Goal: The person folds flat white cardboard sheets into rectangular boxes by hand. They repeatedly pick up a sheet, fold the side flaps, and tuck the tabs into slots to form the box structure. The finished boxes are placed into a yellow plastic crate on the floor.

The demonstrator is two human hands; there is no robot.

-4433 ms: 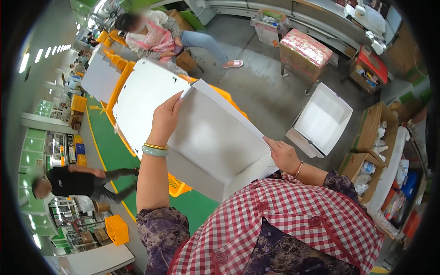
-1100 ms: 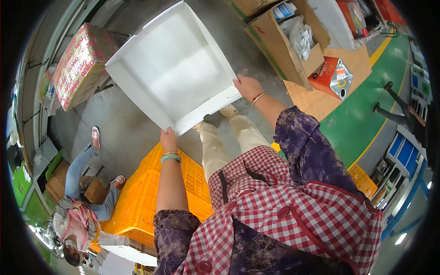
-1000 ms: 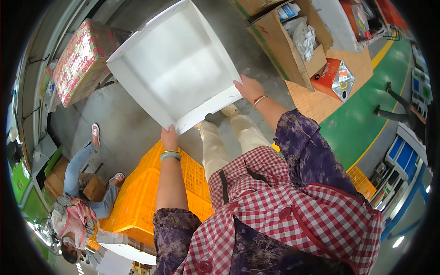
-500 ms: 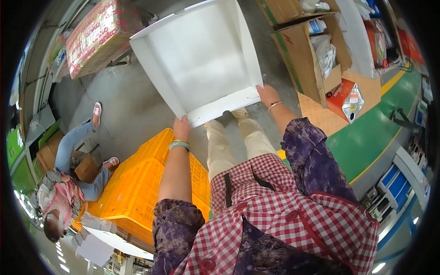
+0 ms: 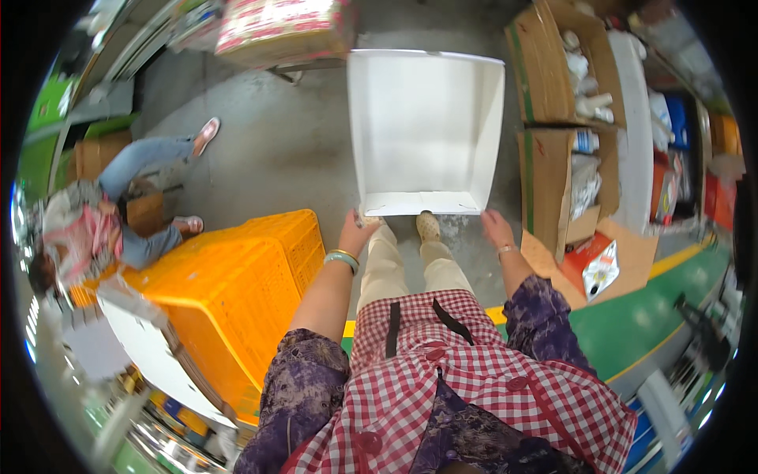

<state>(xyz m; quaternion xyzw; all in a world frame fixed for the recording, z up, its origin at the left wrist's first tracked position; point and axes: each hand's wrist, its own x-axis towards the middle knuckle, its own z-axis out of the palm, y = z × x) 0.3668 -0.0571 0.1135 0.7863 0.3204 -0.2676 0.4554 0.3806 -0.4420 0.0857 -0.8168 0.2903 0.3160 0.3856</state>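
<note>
An open white cardboard box (image 5: 430,118), shallow and with raised sides, hangs or lies in front of me above the grey floor; which one I cannot tell. Just outside its near left corner is my left hand (image 5: 358,232), fingers apart, a pale green bangle on the wrist. At the near right corner, my right hand (image 5: 497,228) has its fingers stretched toward the box. Neither hand appears wrapped round the cardboard; whether the fingertips still touch it is unclear.
Yellow plastic crates (image 5: 237,268) stand at my left, near a seated person (image 5: 103,213). Opened brown cartons (image 5: 545,178) with bottles and bags line the right, beside a red-and-white can (image 5: 600,267). A taped carton (image 5: 284,28) is at the back.
The box has straightened, shifted right in view and looks farther off. Both hands have moved from gripping its near corners to lying just outside them with loosened fingers. My view has turned.
</note>
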